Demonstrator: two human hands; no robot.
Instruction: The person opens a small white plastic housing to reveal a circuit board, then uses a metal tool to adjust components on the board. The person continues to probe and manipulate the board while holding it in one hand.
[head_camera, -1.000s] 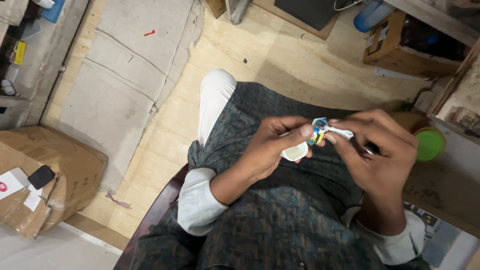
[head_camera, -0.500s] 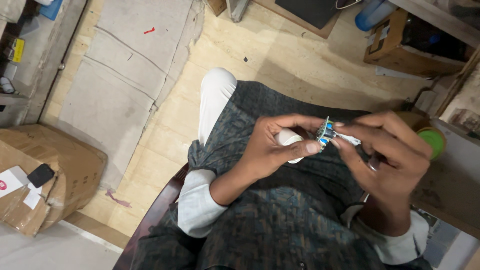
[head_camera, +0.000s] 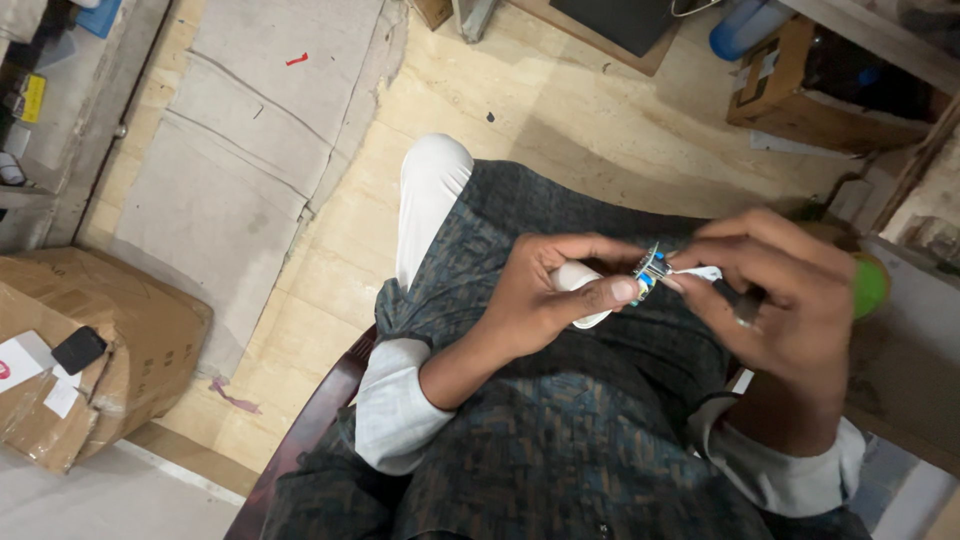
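Item: small blue-and-metal component (head_camera: 650, 270), pinched between thumb and forefinger of the left hand (head_camera: 545, 295). White strip (head_camera: 698, 272) nipped at its far side by right hand (head_camera: 790, 300); steady, gentle tension advised.

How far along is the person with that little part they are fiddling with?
Nothing looks finished. In hand: the left hand pinches a small blue-and-metal part, and the right hand grips a white strip at its end. What remains cannot be told.
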